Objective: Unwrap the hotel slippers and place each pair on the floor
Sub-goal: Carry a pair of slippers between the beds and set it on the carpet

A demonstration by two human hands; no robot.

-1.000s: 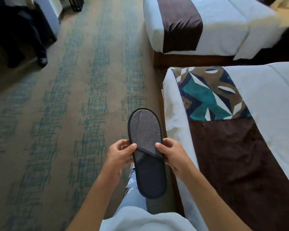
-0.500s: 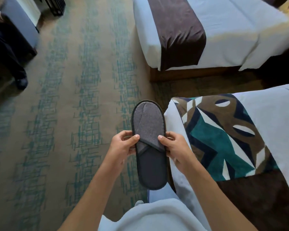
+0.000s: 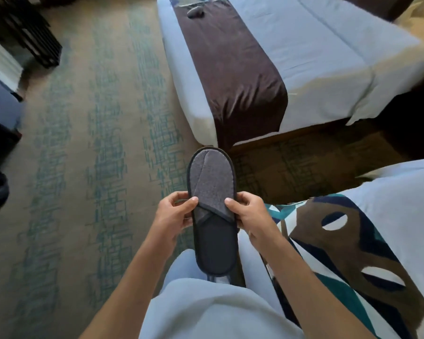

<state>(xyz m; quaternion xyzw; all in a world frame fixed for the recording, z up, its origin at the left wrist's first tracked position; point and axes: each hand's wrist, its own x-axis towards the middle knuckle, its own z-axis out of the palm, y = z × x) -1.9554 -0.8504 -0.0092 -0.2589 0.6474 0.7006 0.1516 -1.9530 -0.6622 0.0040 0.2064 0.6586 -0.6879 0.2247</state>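
A flat grey slipper (image 3: 209,189) with a dark sole and black edging is held level in front of me, toe pointing away, above the carpet. My left hand (image 3: 175,212) grips its left edge with the thumb on the grey upper. My right hand (image 3: 249,212) grips its right edge the same way. No wrapper shows on it. Whether a second slipper lies under it I cannot tell. A small dark object (image 3: 195,11) lies on the far bed's brown runner.
Patterned tan and teal carpet (image 3: 96,155) spreads to the left. A bed with a brown runner (image 3: 230,77) stands ahead. A nearer bed with a patterned runner (image 3: 348,236) is at my right. Dark furniture (image 3: 22,33) stands at the far left.
The view has tilted up and toward the far bed. Both hands keep the same hold on the slipper, which now sits over the gap between the two beds.
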